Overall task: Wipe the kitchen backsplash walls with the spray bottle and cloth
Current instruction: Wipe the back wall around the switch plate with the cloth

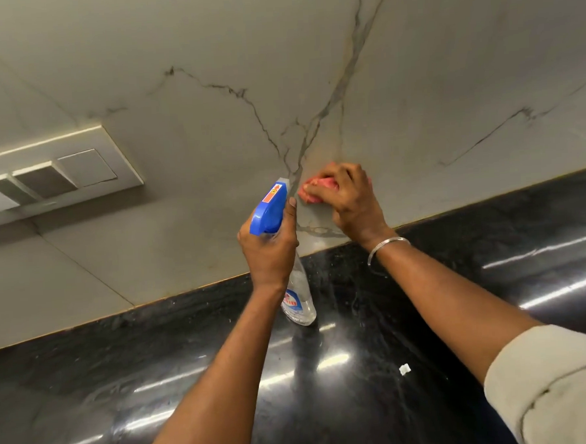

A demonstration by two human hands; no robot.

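Note:
The backsplash wall (208,49) is pale marble with dark veins. My left hand (269,250) grips a clear spray bottle (299,296) by its neck, just below the blue trigger head (268,206), with the nozzle pointed at the wall. My right hand (351,198) holds a bunched pink cloth (315,186) and presses it against the wall low down, just above the counter edge. The two hands are close together, the bottle just left of the cloth. A metal bangle sits on my right wrist.
A black polished stone counter (425,316) runs below the wall. A white switch plate (44,170) is set into the wall at the left. A small white scrap (404,369) lies on the counter.

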